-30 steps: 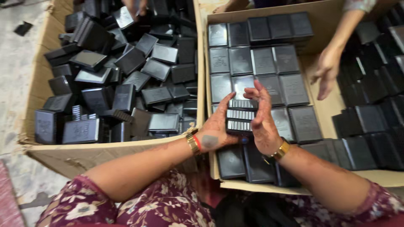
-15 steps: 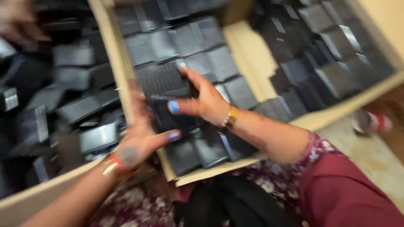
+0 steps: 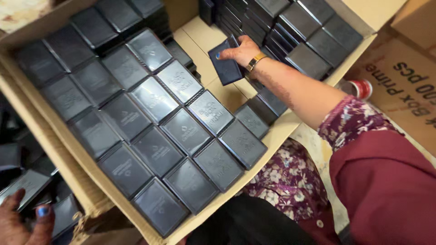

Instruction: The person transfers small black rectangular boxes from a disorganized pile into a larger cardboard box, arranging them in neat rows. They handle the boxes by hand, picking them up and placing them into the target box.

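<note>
Your right hand [image 3: 243, 52] pinches a dark flat box [image 3: 225, 66] between thumb and fingers, held tilted over the bare cardboard floor [image 3: 206, 45] of the middle carton [image 3: 268, 138], between the packed rows of dark flat boxes [image 3: 154, 118] and the standing stack [image 3: 290, 27]; lower it level and butt it snug against the nearest row so the grid stays square. Your left hand [image 3: 22, 222] rests at the lower left on loose boxes [image 3: 27, 181] in the neighbouring carton, fingers curled (whether they grip one I cannot tell), and a printed brown carton [image 3: 408, 86] stands on the pale floor [image 3: 313, 138] to the right.
</note>
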A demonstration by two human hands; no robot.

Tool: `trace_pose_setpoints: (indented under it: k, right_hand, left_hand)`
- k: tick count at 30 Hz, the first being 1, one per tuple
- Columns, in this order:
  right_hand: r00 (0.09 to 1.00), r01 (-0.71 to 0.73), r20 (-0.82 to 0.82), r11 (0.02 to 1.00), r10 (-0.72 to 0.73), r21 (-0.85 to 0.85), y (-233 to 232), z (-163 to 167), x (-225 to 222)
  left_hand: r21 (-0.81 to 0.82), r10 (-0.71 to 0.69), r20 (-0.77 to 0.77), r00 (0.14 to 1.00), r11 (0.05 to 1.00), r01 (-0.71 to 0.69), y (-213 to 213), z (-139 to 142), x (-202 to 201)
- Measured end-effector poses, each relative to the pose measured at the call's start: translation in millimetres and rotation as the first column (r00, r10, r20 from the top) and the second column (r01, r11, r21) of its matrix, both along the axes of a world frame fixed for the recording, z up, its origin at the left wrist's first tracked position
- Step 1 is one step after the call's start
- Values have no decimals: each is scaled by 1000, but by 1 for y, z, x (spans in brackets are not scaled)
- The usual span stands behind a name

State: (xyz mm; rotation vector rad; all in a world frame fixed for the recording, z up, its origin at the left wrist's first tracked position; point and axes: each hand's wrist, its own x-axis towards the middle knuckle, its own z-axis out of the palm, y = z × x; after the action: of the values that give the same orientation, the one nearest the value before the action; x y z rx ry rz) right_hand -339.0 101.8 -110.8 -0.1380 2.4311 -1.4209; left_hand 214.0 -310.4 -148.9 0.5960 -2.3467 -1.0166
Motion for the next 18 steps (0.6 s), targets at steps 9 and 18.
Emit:
trace_pose_setpoints:
  k: [9,18]
  right_hand:
    - [792,-587,310,516,525,625,135,-13,-25]
    - [763,-543,579,769,286,336,162,-54,3]
  left_hand:
    - [222,23,101,995,974,-45,-31,-48,1]
    - [-183,85,165,983,982,-54,11,-5,-7]
